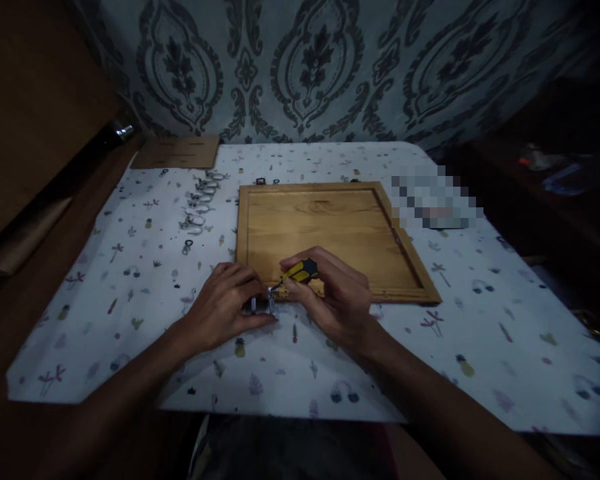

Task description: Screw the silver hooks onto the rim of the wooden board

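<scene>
My right hand (335,293) is closed around a yellow and black screwdriver (300,270), its shaft tilted down to the left. The tip meets a small shiny metal fitting (271,300) at the near edge of a framed wooden panel (310,227). Thumb and fingers of my left hand (227,300) pinch that fitting from the left, hiding part of it. The panel lies flat on the table, and its near left corner is behind my left hand.
A row of several metal rings or clasps (200,200) lies left of the panel. Farther back is a flat brown cardboard piece (177,152). A pixelated item (435,199) sits right of the panel. The patterned tablecloth (460,320) reaches the wall, and a wooden surface (40,107) rises at left.
</scene>
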Motion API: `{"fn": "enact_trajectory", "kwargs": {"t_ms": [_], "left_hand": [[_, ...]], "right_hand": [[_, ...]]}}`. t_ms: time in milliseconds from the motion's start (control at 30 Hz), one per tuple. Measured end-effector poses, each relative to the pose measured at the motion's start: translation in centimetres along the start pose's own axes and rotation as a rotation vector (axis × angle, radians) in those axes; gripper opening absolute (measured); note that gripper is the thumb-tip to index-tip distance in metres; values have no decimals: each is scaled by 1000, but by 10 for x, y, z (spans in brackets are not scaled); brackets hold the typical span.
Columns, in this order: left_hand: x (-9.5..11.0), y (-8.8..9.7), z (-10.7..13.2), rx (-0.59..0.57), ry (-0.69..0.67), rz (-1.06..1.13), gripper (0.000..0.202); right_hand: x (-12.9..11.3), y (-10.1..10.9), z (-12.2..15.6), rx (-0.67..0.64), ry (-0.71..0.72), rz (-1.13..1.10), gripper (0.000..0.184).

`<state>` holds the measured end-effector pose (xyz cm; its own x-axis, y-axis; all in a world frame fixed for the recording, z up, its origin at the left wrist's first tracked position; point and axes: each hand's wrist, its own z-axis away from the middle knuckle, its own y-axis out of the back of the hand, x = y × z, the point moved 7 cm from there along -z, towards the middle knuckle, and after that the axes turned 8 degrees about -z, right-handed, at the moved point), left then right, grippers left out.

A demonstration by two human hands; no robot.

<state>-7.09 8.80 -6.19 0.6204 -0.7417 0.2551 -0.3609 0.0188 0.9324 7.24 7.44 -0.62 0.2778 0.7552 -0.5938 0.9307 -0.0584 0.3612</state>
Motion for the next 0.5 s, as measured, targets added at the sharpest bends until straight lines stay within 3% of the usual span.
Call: {"fn": "enact_trajectory", "kwargs": {"t_ms": [367,500], "left_hand": [[-1,0,1,9,-2,-5,41],[-2,-2,1,-21,11,0,39]], "right_hand": [[-3,-4,-1,-64,29,-36,17],[2,5,-3,49,-69,-98,16]]}}
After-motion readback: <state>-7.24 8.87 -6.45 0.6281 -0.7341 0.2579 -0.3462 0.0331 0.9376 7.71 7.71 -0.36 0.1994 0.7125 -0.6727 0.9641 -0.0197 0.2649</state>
